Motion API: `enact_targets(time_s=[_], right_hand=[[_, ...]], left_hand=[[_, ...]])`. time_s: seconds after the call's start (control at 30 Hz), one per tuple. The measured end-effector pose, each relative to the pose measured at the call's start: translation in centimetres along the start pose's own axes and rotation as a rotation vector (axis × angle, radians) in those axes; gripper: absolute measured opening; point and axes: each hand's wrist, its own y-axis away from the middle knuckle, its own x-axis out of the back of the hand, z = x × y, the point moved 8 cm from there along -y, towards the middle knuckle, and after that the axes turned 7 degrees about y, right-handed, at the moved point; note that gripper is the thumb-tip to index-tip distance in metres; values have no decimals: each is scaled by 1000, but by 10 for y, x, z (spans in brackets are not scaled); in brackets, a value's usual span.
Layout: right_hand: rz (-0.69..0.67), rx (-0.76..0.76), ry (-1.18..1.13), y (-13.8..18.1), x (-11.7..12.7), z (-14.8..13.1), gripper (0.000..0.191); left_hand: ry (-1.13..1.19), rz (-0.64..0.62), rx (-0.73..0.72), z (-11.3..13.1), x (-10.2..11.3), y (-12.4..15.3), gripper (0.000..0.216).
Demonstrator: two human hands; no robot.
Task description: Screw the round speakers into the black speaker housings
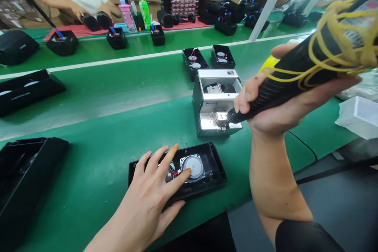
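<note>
My right hand (283, 98) is wrapped round a black electric screwdriver (295, 63) with yellow rubber bands wound about its upper end. Its tip points down-left at the front of a silver screw feeder (217, 102) and meets the small metal outlet there; whether a screw sits on the bit is too small to see. Below, a black speaker housing (208, 189) lies with its inside facing up, showing a round speaker driver (193, 167) and a red wire. My left hand (156, 189) rests over its left part with fingers spread, hiding a second driver in part.
More black housings (29, 86) lie on the green bench at left, and two housings (193, 63) stand behind the feeder. A translucent bin (358, 116) is at right. Across the bench a person (85, 0) handles black parts near a green bottle (144, 12). A white post (270, 6) rises behind.
</note>
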Motion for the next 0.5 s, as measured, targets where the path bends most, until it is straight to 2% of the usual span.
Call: enact_targets(time_s=[0.17, 0.33, 0.5], right_hand=[[-69, -4, 48, -4, 2, 6, 61], [-107, -6, 105, -2, -2, 1, 73], [-31, -98, 168, 8, -7, -10, 79]], left_hand=[[2, 7, -26, -1, -1, 5, 45], [-3, 12, -5, -5, -2, 11, 54], [-15, -24, 4, -6, -4, 8, 65]])
